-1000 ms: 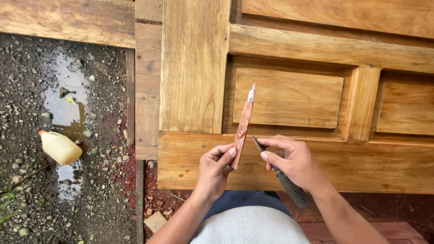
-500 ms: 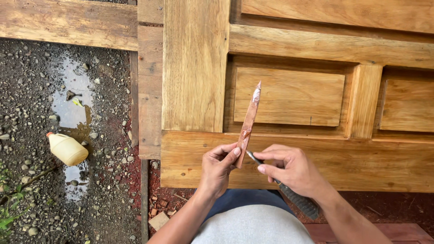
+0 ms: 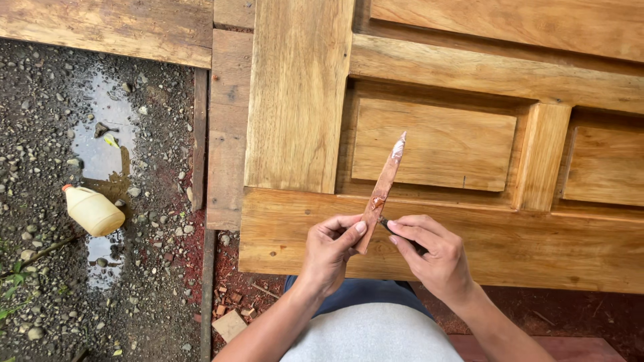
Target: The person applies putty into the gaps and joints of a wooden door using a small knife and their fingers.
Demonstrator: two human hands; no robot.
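Pinched upright at lower centre by the left hand [image 3: 329, 249], a stick [image 3: 381, 191] is kept steady while a dark tool [image 3: 396, 231], gripped in the right hand [image 3: 433, 258], is pressed against it above the door [image 3: 469, 241].

Your left hand [image 3: 330, 251] pinches the lower end of a thin wooden stick [image 3: 382, 189], pale smear at its tip, brownish blob near the bottom. Your right hand [image 3: 435, 256] holds a dark tool [image 3: 397, 232] touching the stick's base. Panelled wooden door [image 3: 429, 144] lies underneath. Yellowish plastic bottle [image 3: 92, 210] on wet gravel [image 3: 40, 167], well apart to the left.
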